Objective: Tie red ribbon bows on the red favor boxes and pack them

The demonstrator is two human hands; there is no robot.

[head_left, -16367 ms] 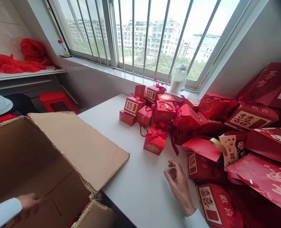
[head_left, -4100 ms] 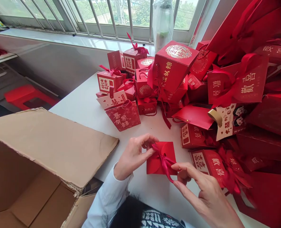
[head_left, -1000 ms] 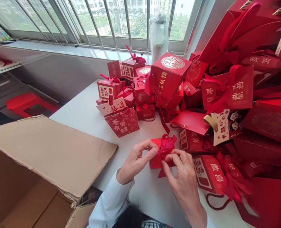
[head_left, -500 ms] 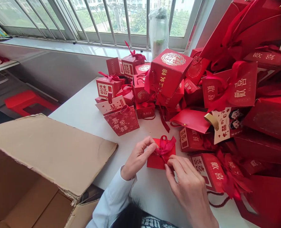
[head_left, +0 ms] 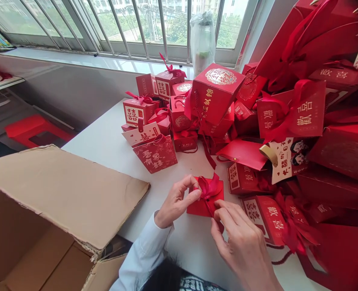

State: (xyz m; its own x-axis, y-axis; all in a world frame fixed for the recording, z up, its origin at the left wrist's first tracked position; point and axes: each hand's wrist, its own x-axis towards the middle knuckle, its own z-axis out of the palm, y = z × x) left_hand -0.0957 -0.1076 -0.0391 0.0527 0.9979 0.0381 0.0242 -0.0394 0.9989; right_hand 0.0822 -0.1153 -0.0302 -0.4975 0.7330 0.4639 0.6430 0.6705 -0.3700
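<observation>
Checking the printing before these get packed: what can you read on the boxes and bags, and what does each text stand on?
"囍" on the small box
"歡喜" on the upright bag
"歡喜" on the long box
"錦" in gold on the large box; the rest of its line is unclear
"喜" on the small bag; its other characters are unclear
The tag is too small to read
The gold seal is too ornate to read
</observation>
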